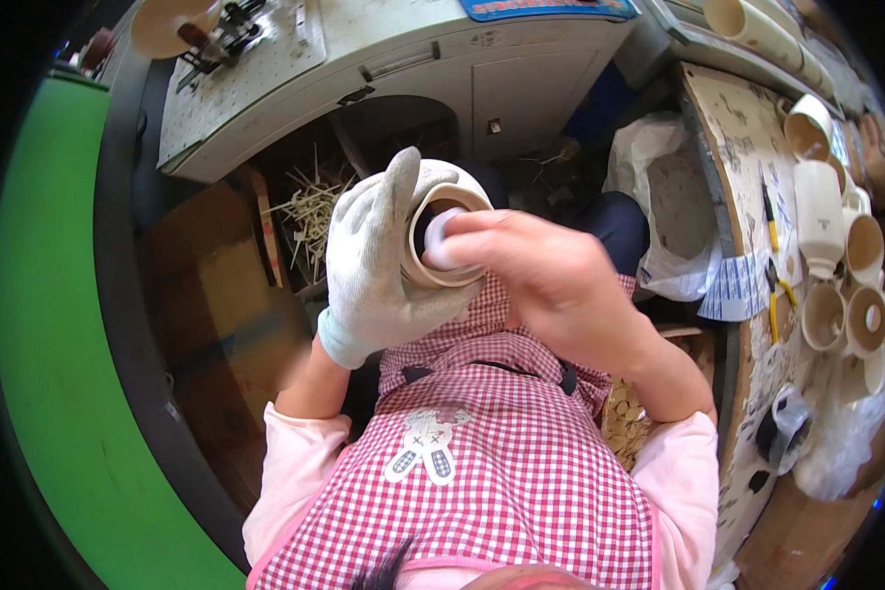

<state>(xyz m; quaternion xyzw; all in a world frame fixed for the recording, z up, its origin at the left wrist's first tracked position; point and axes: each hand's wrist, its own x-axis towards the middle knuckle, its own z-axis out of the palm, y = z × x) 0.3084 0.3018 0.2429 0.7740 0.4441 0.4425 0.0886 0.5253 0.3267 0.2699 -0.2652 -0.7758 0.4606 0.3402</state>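
In front of my apron, my left hand, in a pale knitted glove, is wrapped round a cream-white round vessel with its open mouth tilted toward me. Its inside looks dark. My bare right hand reaches across from the right, its fingers pinching a small white wad at the mouth of the vessel. Whether the wad is cloth or sponge I cannot tell. The right hand is slightly blurred by motion.
At right, a worktable bears several cream vessels and yellow-handled pliers. A plastic bag hangs beside it. Ahead stands a grey-white bench; thin sticks lie below it. A green surface runs along the left.
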